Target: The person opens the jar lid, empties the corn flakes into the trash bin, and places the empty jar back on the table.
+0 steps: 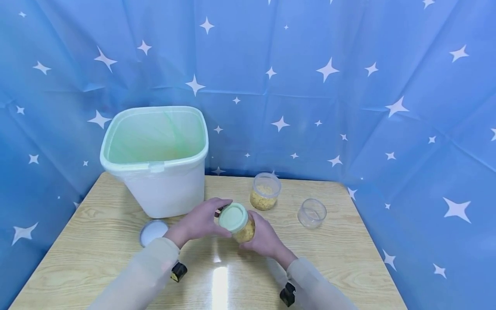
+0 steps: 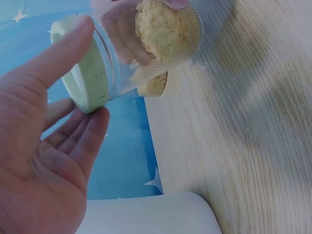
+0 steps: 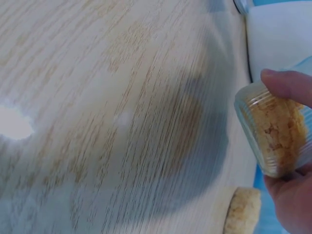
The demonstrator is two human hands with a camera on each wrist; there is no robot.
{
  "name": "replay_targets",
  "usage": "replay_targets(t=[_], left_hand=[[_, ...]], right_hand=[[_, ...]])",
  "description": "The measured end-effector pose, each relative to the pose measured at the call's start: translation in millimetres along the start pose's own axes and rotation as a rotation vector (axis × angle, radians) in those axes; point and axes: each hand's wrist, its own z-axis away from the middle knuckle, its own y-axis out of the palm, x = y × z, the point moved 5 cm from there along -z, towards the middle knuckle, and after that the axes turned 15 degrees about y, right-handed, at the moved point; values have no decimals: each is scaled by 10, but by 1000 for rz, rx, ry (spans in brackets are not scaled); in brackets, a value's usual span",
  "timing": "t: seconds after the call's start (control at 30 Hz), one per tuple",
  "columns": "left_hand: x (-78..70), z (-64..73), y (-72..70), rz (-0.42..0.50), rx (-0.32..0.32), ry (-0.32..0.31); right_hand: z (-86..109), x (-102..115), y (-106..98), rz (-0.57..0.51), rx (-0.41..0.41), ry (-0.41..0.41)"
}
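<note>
A clear jar (image 1: 246,232) partly filled with pale yellow pieces is held above the wooden table between both hands. My left hand (image 1: 201,219) pinches its light green lid (image 1: 233,217), thumb on one side and fingertips on the other, as the left wrist view shows. My right hand (image 1: 265,237) grips the jar's body lower down. In the right wrist view, the ridged jar base (image 3: 273,131) sits between thumb and fingers. The lid is on the jar's mouth; whether it is tight I cannot tell.
Behind the hands stands a clear container (image 1: 265,198) of similar yellow pieces. To its right is a small clear cup (image 1: 311,213). A white bin (image 1: 166,189) fills the back left, with a round white lid-like disc (image 1: 152,232) beside my left forearm. A blue curtain (image 1: 302,107) hangs behind.
</note>
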Motion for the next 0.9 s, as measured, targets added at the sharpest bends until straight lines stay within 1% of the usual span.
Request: replay_targets(t=[0.13,0.23,0.3,0.43,0.53,0.6,0.67,0.73,0.9], left_hand=[[0,0,17,-60,-13,-50],[2,2,16,-63,5,-50],[0,0,8,-19,20,-25],[-28,-12,-16,66,61,48],[-46,-22,-21,78,93,88],[-45,-28,-19,90,100,94],[-37,-37,-21,100,90,78],[-23,-46,-23,91,63,50],[16,-65,-1,5,-3,-25]], right_hand=[[4,2,-10,-13,-3,1],[2,2,-18,-14,-6,1],[0,0,-20,-12,-5,-1],[-6,-5,-15,-12,4,-6],[-3,-6,-10,-15,12,-4],[3,-6,-6,-14,14,0],[8,-4,-2,-13,14,2],[11,-4,0,-13,13,6],[11,-9,-6,-22,5,23]])
